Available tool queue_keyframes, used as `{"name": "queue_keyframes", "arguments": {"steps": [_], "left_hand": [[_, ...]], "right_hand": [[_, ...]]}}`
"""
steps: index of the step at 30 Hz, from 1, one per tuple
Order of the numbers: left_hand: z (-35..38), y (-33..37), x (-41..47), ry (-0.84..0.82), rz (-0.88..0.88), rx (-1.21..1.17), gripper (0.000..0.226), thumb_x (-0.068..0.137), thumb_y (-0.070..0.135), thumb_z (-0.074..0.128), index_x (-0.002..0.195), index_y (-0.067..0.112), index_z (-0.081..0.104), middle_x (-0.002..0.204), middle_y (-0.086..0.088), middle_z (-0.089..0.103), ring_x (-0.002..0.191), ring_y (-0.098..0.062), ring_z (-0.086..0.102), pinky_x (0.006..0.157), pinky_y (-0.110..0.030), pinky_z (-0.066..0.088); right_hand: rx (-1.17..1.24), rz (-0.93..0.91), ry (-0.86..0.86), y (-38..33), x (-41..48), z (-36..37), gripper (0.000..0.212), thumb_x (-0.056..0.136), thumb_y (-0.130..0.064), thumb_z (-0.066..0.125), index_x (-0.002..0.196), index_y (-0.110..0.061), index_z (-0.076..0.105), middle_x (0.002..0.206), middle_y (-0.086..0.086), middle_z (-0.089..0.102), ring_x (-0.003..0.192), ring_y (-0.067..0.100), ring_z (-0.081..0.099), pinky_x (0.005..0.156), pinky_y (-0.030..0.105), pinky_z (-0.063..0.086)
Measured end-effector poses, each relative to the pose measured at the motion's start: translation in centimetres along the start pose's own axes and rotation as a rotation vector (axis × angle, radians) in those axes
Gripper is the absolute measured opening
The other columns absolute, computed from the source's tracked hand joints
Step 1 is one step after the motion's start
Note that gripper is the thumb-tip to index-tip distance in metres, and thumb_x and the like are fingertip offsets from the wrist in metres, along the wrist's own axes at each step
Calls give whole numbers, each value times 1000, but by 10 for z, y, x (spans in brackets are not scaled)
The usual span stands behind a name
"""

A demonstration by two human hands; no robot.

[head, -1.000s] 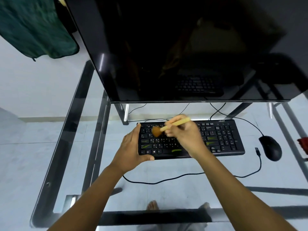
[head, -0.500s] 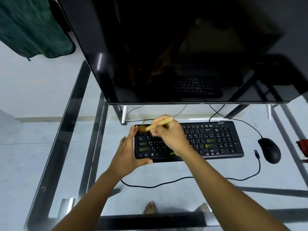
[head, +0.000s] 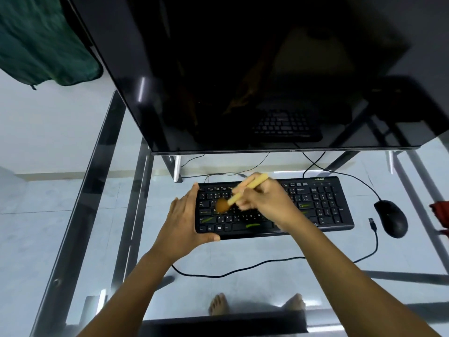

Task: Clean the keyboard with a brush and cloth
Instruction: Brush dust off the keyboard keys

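Note:
A black keyboard (head: 323, 205) lies on the glass desk (head: 243, 249) below the monitor. My left hand (head: 184, 220) clasps its left end, thumb on the front edge and fingers up the side. My right hand (head: 264, 203) hovers over the middle keys, closed on a small brush (head: 245, 189) with a pale yellow handle. The brown bristles (head: 221, 205) touch the keys in the left part of the letter block and look blurred. A dark green cloth (head: 41, 42) hangs at the top left, away from the desk.
A large black monitor (head: 243, 69) leans over the back of the desk. A black mouse (head: 391, 221) sits right of the keyboard, with a loose USB plug (head: 372, 223) and cable beside it. Something red (head: 441, 214) shows at the right edge. Bare feet appear through the glass.
The brush head was at the keyboard's top left corner half a second ago; it has since swept down and right onto the letter keys. My left hand keeps its hold on the keyboard's end.

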State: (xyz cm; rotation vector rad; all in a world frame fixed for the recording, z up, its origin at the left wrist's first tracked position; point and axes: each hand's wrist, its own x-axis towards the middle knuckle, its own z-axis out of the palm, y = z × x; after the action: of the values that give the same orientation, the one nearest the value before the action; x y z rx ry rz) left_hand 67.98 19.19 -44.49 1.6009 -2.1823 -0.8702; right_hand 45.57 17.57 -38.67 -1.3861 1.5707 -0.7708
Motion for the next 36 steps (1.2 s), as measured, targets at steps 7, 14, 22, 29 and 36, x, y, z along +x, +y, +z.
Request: {"name": "queue_keyframes", "arguments": {"steps": [7,14,22,29,36], "left_hand": [[-6,12,11,7,35,205,128,58,71,72,153,14,8,149,-6,27,133,-20,15,118,-51,14],[13,36,20,-93,119,197,122,68,72,63,153,17,-5,161,5,-7,140,-1,-20,115,-30,-16],[27,54,28,-142,182,264,122,70,73,60,152,17,-12,161,3,-10,145,-7,-18,117,-34,-15],[29,56,29,-161,158,315,122,71,73,59,152,15,-13,161,3,-14,145,-9,-20,118,-37,-14],[30,57,28,-150,161,346,121,70,71,63,153,15,-6,162,1,-5,147,-12,-12,118,-38,-12]], "right_hand": [[68,26,89,11,-15,-7,6,94,-9,58,91,-6,62,81,9,73,70,23,71,73,44,60],[120,47,237,13,-7,-18,12,95,-14,57,83,-13,57,81,9,74,65,21,71,62,37,58],[166,52,160,15,-3,-25,11,97,-16,54,87,-11,58,85,10,74,70,21,71,66,35,59],[96,53,295,28,-14,-37,5,93,-5,56,93,-7,61,86,6,74,80,21,71,79,33,59],[124,37,358,36,-21,-59,6,93,-2,56,93,-6,60,86,2,72,83,15,71,77,28,57]]}}
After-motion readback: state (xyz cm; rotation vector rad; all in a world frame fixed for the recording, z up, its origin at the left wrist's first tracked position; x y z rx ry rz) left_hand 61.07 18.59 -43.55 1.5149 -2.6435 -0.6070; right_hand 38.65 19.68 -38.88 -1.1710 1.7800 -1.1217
